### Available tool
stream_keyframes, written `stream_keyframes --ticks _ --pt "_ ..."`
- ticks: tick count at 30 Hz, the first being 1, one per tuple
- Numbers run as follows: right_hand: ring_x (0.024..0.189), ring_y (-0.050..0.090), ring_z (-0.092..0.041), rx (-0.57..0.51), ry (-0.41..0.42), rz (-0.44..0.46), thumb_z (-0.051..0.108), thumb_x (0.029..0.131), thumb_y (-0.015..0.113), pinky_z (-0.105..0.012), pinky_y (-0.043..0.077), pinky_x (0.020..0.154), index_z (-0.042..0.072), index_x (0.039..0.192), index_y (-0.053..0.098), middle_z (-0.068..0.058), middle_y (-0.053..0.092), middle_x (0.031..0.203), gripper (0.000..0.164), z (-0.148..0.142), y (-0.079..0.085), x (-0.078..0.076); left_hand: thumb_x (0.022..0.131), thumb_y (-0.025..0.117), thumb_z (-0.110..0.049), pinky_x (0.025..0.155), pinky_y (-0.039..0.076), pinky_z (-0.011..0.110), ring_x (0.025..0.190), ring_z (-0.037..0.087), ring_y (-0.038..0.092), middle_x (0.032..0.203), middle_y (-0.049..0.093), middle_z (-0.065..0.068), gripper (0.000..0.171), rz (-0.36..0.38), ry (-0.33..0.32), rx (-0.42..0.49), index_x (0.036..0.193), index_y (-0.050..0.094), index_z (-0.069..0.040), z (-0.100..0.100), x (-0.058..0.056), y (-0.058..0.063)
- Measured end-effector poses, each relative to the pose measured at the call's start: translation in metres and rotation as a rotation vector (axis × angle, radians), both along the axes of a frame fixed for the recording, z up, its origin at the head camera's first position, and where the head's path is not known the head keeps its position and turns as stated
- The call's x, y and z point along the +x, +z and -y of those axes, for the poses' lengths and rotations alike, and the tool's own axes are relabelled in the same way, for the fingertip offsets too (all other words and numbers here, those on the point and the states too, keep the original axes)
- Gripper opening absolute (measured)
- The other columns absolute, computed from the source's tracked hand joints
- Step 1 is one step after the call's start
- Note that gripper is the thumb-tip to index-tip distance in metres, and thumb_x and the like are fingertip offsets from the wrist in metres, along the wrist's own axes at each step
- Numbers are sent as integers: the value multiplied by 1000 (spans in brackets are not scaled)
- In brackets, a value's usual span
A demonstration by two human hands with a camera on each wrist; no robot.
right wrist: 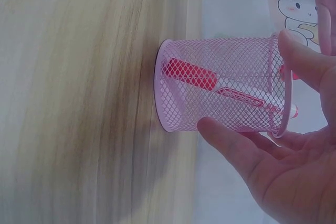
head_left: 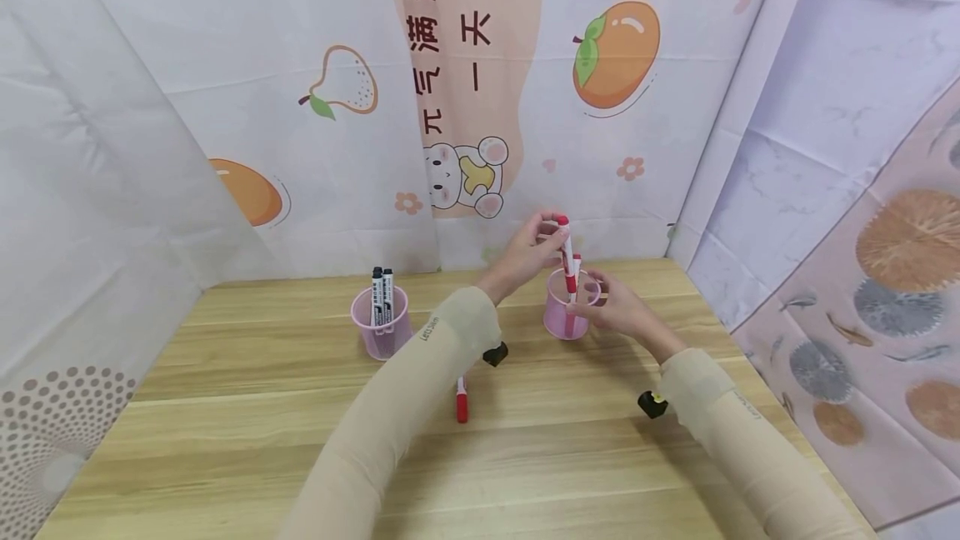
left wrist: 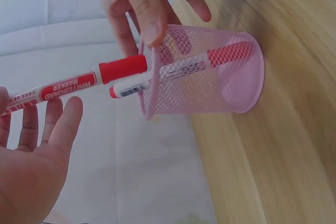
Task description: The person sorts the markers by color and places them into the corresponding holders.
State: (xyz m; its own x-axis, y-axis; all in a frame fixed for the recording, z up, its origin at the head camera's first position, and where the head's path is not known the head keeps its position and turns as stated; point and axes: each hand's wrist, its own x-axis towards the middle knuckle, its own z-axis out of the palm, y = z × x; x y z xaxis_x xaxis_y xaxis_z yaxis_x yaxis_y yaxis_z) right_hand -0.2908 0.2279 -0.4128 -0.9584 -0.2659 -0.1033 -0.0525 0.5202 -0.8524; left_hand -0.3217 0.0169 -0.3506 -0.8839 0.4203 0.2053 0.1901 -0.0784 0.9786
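Upright above the right-hand cup, a red whiteboard marker (head_left: pixel 567 250) is pinched by my left hand (head_left: pixel 527 255), its red cap pointing down at the opening. In the left wrist view that cap (left wrist: pixel 123 69) overlaps the rim. The pink mesh pen cup (right wrist: pixel 231 51) stands on the table with another red marker (right wrist: pixel 194 73) leaning inside, cap at the bottom. My right hand (head_left: pixel 619 307) holds this cup by its rim and side, thumb and fingers spread around it. A further red marker (head_left: pixel 461 405) lies on the table, partly hidden by my left sleeve.
On the left stands a second pink mesh cup (head_left: pixel 382 343) with several black markers (head_left: pixel 382 294) in it. The wooden table (head_left: pixel 247 423) meets a printed cloth backdrop (head_left: pixel 360 223) behind the cups. Black wrist-camera pieces show beside both sleeves.
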Motion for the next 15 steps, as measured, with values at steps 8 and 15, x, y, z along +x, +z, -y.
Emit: stream_keyframes --ticks 8,15 --pt "129 49 -47 -31 8 35 29 91 78 -53 55 92 -2 160 14 -34 33 154 98 -1 2 0 105 59 -21 95 55 41 110 26 62 120 61 7 26 -57 36 -136 127 57 -10 -8 -3 -13" --pt "127 50 -46 -24 16 25 31 91 78 -52 57 90 -1 159 16 -34 33 154 98 0 2 1 105 57 -17 92 57 35 113 27 61 121 62 10 26 -30 29 -187 129 56 -6 -10 0 -19"
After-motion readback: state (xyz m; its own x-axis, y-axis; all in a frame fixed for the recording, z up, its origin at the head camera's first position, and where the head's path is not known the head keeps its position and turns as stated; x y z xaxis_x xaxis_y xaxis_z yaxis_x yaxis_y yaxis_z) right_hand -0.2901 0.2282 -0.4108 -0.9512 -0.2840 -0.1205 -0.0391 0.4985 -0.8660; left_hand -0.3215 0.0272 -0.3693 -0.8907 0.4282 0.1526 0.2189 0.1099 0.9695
